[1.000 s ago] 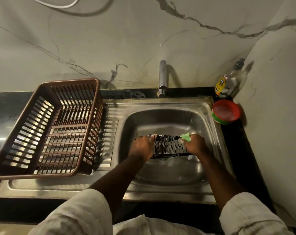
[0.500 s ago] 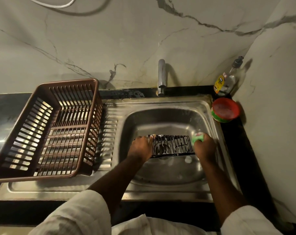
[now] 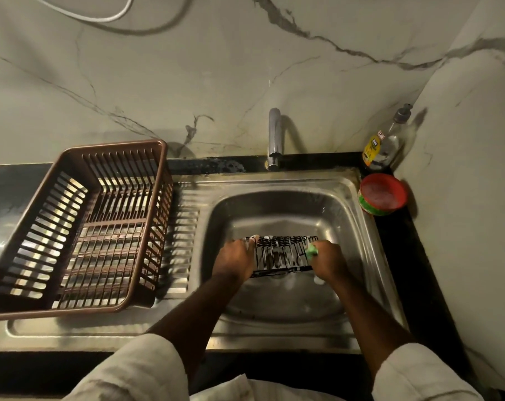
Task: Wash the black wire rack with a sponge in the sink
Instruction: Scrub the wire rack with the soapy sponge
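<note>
The black wire rack (image 3: 283,253) lies across the middle of the steel sink (image 3: 358,227), soapy and wet. My left hand (image 3: 235,260) grips the rack's left end, fingers curled over its edge. My right hand (image 3: 327,260) holds a green sponge (image 3: 312,250) against the rack's right end; only a corner of the sponge shows past my fingers.
A brown plastic dish basket (image 3: 80,227) sits on the drainboard at the left. The tap (image 3: 274,138) stands behind the basin. A soap bottle (image 3: 385,143) and a red tub of dish paste (image 3: 381,193) sit in the back right corner by the wall.
My right hand with the sponge slid out to the rack's right side, then came back a little toward the rack. The left hand kept its hold on the left end.
</note>
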Motion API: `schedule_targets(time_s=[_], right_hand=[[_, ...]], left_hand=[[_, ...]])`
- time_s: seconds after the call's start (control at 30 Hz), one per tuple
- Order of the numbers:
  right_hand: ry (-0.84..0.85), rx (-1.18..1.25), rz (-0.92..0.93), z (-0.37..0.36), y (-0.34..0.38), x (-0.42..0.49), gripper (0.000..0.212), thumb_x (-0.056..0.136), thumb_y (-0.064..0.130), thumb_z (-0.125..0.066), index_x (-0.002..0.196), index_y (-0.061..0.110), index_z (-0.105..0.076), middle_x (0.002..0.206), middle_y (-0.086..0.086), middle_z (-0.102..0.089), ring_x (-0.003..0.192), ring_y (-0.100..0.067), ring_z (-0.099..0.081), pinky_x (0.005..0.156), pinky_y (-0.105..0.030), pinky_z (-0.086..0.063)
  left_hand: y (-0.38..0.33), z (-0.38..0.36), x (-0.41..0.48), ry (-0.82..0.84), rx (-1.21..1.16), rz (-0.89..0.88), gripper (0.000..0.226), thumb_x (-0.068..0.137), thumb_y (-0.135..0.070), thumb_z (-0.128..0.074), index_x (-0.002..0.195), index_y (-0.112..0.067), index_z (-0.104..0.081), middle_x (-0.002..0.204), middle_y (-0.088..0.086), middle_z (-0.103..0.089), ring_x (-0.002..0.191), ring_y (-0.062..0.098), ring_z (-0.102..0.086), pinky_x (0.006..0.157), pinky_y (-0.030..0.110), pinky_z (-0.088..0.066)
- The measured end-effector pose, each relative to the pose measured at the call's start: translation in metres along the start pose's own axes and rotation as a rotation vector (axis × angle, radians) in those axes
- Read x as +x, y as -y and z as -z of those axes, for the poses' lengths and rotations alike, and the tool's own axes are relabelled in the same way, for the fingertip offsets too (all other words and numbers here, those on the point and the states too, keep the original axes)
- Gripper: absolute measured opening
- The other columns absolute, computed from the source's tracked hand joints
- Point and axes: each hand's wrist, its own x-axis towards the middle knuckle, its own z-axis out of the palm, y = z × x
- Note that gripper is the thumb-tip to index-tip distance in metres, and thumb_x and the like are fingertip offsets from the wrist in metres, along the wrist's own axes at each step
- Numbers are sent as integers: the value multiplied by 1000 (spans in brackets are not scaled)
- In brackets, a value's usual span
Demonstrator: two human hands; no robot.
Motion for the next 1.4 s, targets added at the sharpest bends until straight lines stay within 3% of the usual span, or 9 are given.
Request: schedule_targets(time_s=[0.2, 0.33, 0.57, 0.67, 0.83, 1.03, 1.2, 1.3, 1.4], right_hand=[[-122, 100, -114, 32, -12, 6, 21, 79, 14, -72, 98, 20, -79, 94, -5, -77, 86, -25, -71, 72, -29, -56], [-193, 182, -251, 48, -11, 16, 41, 77, 37, -61, 105, 10, -74, 103, -14, -74, 97, -35, -69, 78, -35, -55], [34, 204, -268, 12, 9, 18, 28, 98, 19, -55, 115, 1, -66, 114, -20, -69, 103, -35, -64, 75, -29, -46], [91, 267, -269, 13, 5, 19, 14, 99, 18, -54, 98, 10, -65, 91, -10, -67, 72, -21, -65, 60, -24, -45], [275, 419, -264, 19, -11, 23, 21, 98, 3, -47, 80, 7, -57, 72, -12, -60, 55, -19, -65, 57, -30, -51], [147, 451, -201, 18, -6, 26, 27, 94, 14, -55, 68, 15, -60, 55, -2, -53, 50, -18, -47, 49, -28, -41], [-38, 435, -155, 18, -18, 41, 55, 64, 63, -57, 88, 17, -74, 73, -3, -74, 68, -29, -72, 68, -46, -61], [-92, 366, -123, 49, 21, 12, 46, 68, 62, -56, 96, 29, -72, 81, -1, -76, 78, -29, -74, 74, -46, -61], [-170, 202, -94, 69, 44, -9, 29, 86, 40, -64, 105, 22, -75, 97, -6, -76, 92, -30, -70, 80, -36, -56]], left_hand=[[6, -3, 2, 10, 17, -12, 66, 107, -49, -29, 79, -5, -69, 83, 19, -72, 80, 36, -70, 71, 41, -52], [5, -5, 3, -7, 8, -17, 71, 105, -55, -26, 81, -5, -70, 81, 17, -73, 79, 36, -71, 74, 44, -57], [7, -4, 3, -9, -12, -29, 68, 106, -52, -26, 78, -5, -67, 80, 17, -72, 76, 34, -69, 71, 41, -54], [13, -5, 2, -3, -30, -14, 67, 106, -54, -27, 71, -9, -63, 74, 13, -70, 67, 29, -66, 65, 37, -49], [15, -9, 6, 20, -24, -13, 65, 106, -53, -28, 64, -13, -57, 66, 7, -65, 58, 19, -57, 62, 31, -40], [32, -14, 26, 76, -399, 154, 58, 105, -49, -42, 69, -13, -72, 79, 12, -73, 71, 22, -66, 69, 34, -45], [41, -23, 24, 6, -1007, 358, 40, 99, -33, -63, 63, -16, -70, 69, 8, -68, 69, 15, -65, 75, 33, -51], [47, -23, 22, 43, -1106, 427, 46, 78, -41, -76, 82, 5, -70, 85, 18, -63, 81, 28, -59, 74, 48, -49], [48, -13, 18, 99, -1266, 499, 39, 77, -23, -59, 88, 14, -63, 78, 20, -62, 65, 24, -59, 60, 29, -47]])
